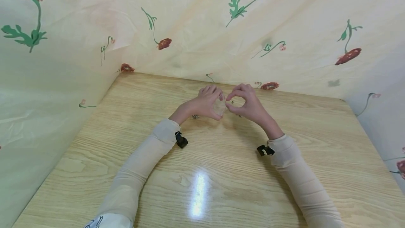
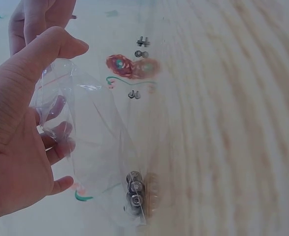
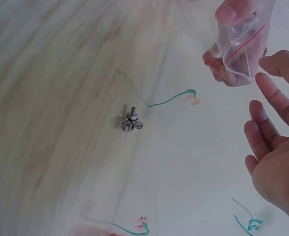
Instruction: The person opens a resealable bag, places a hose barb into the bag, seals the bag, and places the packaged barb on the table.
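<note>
My left hand [image 1: 209, 101] holds a clear zip bag [image 3: 242, 49] between the thumb on one side and fingers on the other. A red line runs along the bag's seal. Some of the fingers show through the film in the left wrist view. At the bag's right edge, my right hand [image 1: 248, 105] has its thumb and forefinger tips close to the film, a small gap between them. Its other fingers are loosely bent. Below the left hand, a cluster of metal bolts [image 2: 136, 194] overlaps the film's lower end in the left wrist view.
More small metal bolts [image 3: 130, 120] lie on the wood-grain table [image 1: 227, 178], near and beneath the right hand. A flowered cloth [image 1: 196, 27] rises behind the table and along its sides. Black straps [image 1: 181, 140] hang at both wrists.
</note>
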`<state>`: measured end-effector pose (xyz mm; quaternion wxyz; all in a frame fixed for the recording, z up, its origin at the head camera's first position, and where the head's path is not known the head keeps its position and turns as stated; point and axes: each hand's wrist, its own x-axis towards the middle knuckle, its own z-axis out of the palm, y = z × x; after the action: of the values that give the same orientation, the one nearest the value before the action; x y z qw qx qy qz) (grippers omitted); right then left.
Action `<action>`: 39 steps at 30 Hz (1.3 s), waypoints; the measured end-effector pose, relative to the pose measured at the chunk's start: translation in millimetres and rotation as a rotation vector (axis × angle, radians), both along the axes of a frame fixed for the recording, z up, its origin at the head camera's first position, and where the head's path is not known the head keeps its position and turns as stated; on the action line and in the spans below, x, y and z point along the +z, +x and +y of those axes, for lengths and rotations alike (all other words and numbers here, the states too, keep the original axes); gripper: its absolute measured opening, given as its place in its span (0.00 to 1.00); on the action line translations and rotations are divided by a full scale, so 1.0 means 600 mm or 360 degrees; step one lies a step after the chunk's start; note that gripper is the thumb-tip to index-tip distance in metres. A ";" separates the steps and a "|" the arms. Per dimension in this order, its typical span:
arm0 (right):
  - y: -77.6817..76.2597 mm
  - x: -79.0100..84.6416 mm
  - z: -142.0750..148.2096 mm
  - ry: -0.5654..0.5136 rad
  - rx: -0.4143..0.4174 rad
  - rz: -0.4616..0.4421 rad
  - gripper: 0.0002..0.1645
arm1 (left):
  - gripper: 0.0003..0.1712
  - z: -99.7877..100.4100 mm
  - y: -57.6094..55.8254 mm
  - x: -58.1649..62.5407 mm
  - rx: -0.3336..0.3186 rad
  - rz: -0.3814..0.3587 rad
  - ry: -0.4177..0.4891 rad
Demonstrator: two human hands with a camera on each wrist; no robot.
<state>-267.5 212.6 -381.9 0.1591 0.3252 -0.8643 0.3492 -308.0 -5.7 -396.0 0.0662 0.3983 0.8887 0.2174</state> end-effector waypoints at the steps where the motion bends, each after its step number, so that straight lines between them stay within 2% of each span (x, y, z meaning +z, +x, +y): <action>1: 0.000 0.000 0.002 -0.0001 -0.0001 0.0001 0.08 | 0.36 0.000 0.000 0.000 0.0004 0.0004 -0.0002; 13: 0.002 -0.010 0.037 0.0063 -0.0064 -0.0018 0.07 | 0.37 -0.001 0.003 0.002 0.0009 0.0007 -0.0006; 23: 0.001 -0.028 0.064 0.0126 -0.0066 0.0001 0.07 | 0.36 0.000 0.001 0.000 0.0012 0.0028 0.0015; 39: 0.002 -0.037 0.084 0.0304 -0.0092 -0.0077 0.05 | 0.36 0.000 0.000 -0.002 0.0000 -0.0009 0.0035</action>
<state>-266.5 262.8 -404.0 0.1165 0.3054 -0.9062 0.2681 -307.9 -5.5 -397.2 0.0644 0.3983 0.8861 0.2282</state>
